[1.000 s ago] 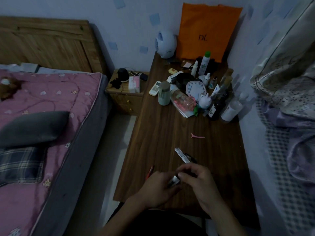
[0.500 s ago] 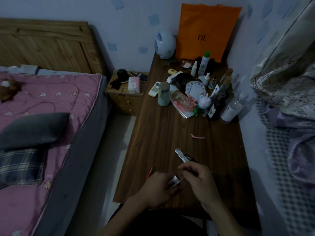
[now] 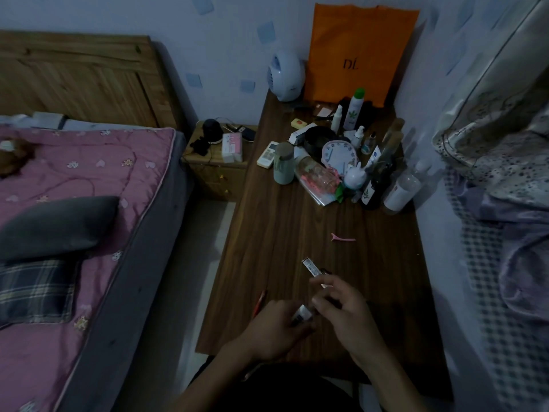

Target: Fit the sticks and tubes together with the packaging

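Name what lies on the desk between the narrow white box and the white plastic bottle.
In the head view, only a pink hair clip on bare wood between box and bottle.

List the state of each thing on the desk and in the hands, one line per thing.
Left hand: curled round a small tube.
Small tube: held above the desk edge.
Right hand: fingers at the tube's top end.
Small box: lying flat on the desk.
Pink hair clip: lying flat, apart from the rest.
Clear bottle: tipped on its side.
Green-capped spray can: upright, capped.
Orange bag: leaning against the wall.
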Tool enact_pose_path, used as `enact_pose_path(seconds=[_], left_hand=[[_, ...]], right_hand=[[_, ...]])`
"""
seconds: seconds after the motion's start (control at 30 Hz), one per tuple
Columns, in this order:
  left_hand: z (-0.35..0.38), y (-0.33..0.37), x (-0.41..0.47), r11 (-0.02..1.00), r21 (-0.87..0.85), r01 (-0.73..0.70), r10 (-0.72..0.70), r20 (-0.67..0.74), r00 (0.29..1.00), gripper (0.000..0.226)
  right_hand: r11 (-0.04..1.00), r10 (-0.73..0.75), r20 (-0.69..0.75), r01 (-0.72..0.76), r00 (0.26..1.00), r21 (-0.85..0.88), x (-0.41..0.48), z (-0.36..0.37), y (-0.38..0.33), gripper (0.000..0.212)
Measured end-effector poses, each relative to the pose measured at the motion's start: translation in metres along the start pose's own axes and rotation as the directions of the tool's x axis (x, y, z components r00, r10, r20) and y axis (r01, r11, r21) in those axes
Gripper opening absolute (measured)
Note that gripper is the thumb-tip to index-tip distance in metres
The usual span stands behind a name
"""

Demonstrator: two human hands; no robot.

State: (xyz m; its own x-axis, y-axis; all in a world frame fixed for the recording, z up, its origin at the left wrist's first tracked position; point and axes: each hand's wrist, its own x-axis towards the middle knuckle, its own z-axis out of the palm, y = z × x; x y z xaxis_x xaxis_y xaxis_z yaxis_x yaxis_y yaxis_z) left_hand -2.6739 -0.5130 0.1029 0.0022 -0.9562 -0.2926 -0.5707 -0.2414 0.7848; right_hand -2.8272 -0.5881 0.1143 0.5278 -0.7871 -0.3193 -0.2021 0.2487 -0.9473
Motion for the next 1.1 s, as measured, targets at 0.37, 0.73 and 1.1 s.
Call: enact_pose_path(seconds=[0.37, 0.73, 1.1], left_hand=[[-0.006, 0.006, 0.0, 0.999, 0.031, 0.007, -0.01, 0.09, 0.996, 0.017], [-0.011, 0.007, -0.004, 0.906, -0.401, 0.134, -0.118, 0.063, 0.991, 0.029], [0.0, -0.008, 0.004, 0.84, -0.518, 0.161, -0.169, 0.033, 0.985, 0.027]], right_hand=[[0.981, -0.036, 0.086, 0.052, 0.996, -0.189, 0.002, -0.001, 0.006, 0.021], [0.988, -0.011, 0.036, 0.016, 0.999, -0.15, 0.005, -0.01, 0.009, 0.021], [0.993, 0.069, 0.039, -0.065, 0.997, -0.096, 0.01, -0.006, 0.021, 0.014]])
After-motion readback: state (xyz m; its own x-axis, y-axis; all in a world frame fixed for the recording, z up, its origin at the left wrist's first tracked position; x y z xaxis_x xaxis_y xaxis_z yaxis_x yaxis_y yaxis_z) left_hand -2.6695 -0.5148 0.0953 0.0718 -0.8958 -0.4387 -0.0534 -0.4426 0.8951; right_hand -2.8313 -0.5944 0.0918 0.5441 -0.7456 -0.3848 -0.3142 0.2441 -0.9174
